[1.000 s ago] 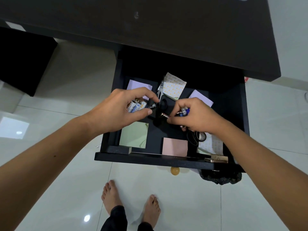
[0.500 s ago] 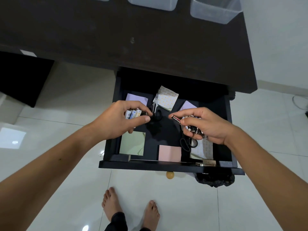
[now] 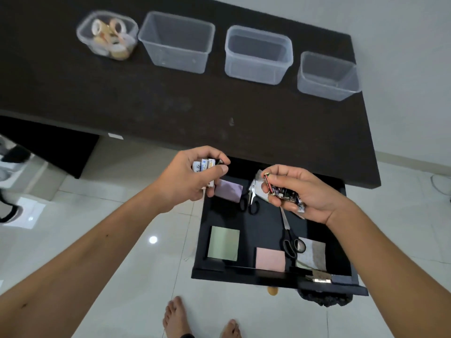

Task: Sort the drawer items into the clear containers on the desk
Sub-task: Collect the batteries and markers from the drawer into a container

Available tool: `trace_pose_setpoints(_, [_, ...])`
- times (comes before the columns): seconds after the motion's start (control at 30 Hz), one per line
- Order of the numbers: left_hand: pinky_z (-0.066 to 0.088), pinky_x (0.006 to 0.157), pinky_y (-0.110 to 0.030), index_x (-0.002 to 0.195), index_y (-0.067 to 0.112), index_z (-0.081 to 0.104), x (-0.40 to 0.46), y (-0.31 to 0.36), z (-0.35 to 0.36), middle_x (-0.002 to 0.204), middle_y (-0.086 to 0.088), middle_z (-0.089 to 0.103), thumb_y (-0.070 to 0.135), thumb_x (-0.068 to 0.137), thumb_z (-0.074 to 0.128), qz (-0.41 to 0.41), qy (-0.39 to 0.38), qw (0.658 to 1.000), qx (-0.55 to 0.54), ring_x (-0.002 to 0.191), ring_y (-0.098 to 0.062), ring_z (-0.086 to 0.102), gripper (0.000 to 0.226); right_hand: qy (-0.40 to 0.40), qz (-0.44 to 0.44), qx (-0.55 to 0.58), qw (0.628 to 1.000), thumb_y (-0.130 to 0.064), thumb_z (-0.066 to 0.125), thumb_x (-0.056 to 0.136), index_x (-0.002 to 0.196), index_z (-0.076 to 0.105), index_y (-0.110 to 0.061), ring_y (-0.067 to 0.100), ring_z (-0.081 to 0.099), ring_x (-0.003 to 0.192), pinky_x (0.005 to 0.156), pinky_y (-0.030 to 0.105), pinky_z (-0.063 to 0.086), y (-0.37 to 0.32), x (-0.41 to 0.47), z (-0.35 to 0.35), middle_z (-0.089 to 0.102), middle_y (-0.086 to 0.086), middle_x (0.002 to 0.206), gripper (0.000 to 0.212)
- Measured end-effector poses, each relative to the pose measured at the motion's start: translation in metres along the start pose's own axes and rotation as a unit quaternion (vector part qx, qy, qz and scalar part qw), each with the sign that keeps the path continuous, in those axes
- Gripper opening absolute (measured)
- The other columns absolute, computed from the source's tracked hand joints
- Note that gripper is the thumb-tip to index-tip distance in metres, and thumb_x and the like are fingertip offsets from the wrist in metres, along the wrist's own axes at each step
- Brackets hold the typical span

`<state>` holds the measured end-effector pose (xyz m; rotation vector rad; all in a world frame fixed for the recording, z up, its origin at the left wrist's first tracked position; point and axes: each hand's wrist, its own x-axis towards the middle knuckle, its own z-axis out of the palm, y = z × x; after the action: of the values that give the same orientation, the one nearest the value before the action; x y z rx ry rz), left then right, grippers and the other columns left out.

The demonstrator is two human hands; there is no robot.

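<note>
While both hands' fingers (image 3: 220, 170) grip batteries (image 3: 283, 191), palms hide exact count.

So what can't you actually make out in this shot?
Head view only:
- Battery count: fingers of the left hand and right hand cover them.
- Rolls in the leftmost container: blurred.
- Drawer back: under the desk.
- Battery labels: too small.

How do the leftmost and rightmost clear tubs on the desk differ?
The leftmost container holds tape rolls; the rightmost container holds nothing visible. The leftmost looks rounded at its corners, the rightmost squarer. Both are clear plastic, lidless, standing upright on the dark desk.
</note>
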<state>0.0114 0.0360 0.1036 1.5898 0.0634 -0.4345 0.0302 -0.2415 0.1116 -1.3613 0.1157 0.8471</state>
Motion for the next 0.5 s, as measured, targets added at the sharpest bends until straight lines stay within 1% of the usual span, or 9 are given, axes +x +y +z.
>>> trace_pose_setpoints(0.13, [0.046,0.044,-0.027,0.107,0.008,0.07,-0.007,0.016,-0.024,0.082,-0.014,0.07,0.01,0.1,0.07,0.002,0.036,0.999,-0.033,0.063,-0.027,0.066,0.007,-0.008,0.005,-0.03,1.0,-0.019,0.069,0.09,0.12,0.073,-0.01,0.02,0.065,0.064,0.037,0.018,0.037,-0.018,0.022,0.032,0.065,0.012,0.083,0.032])
trace_pose_setpoints(0.2, [0.056,0.05,-0.032,0.111,0.005,0.071,-0.012,0.021,-0.037,0.086,-0.016,0.073,0.009,0.099,0.072,-0.009,0.049,0.997,-0.057,0.069,-0.028,0.072,0.013,-0.012,0.01,-0.04,0.999,-0.021,0.071,0.089,0.122,0.075,-0.011,0.02,0.07,0.067,0.039,0.018,0.04,-0.029,0.033,0.05,0.067,0.011,0.083,0.035])
trace_pose_setpoints(0.27, [0.063,0.059,-0.036,0.114,0.004,0.072,-0.016,0.025,-0.048,0.087,-0.015,0.075,0.007,0.096,0.075,-0.022,0.061,0.994,-0.083,0.075,-0.029,0.076,0.019,-0.016,0.011,-0.041,0.999,-0.022,0.074,0.087,0.119,0.076,-0.01,0.022,0.071,0.069,0.041,0.019,0.042,-0.039,0.045,0.067,0.068,0.011,0.085,0.034])
trace_pose_setpoints(0.33, [0.065,0.063,-0.037,0.115,0.005,0.074,-0.015,0.029,-0.059,0.091,-0.019,0.077,0.006,0.093,0.077,-0.03,0.076,0.992,-0.093,0.079,-0.031,0.077,0.022,-0.02,0.009,-0.04,0.999,-0.021,0.076,0.085,0.117,0.076,-0.009,0.022,0.069,0.068,0.042,0.019,0.042,-0.051,0.059,0.08,0.068,0.011,0.085,0.034])
trace_pose_setpoints(0.4, [0.065,0.062,-0.037,0.114,0.007,0.074,-0.011,0.032,-0.071,0.096,-0.022,0.077,0.007,0.092,0.079,-0.035,0.094,0.991,-0.089,0.079,-0.03,0.077,0.022,-0.029,0.005,-0.035,0.999,-0.017,0.076,0.085,0.116,0.075,-0.006,0.02,0.064,0.065,0.04,0.018,0.041,-0.063,0.073,0.09,0.066,0.011,0.082,0.033])
trace_pose_setpoints(0.5, [0.065,0.061,-0.035,0.111,0.007,0.075,-0.001,0.035,-0.09,0.095,-0.025,0.076,0.009,0.091,0.081,-0.036,0.124,0.989,-0.075,0.076,-0.028,0.078,0.022,-0.04,0.0,-0.04,0.998,-0.01,0.074,0.089,0.115,0.073,-0.005,0.019,0.059,0.062,0.038,0.018,0.039,-0.08,0.099,0.102,0.065,0.011,0.08,0.027])
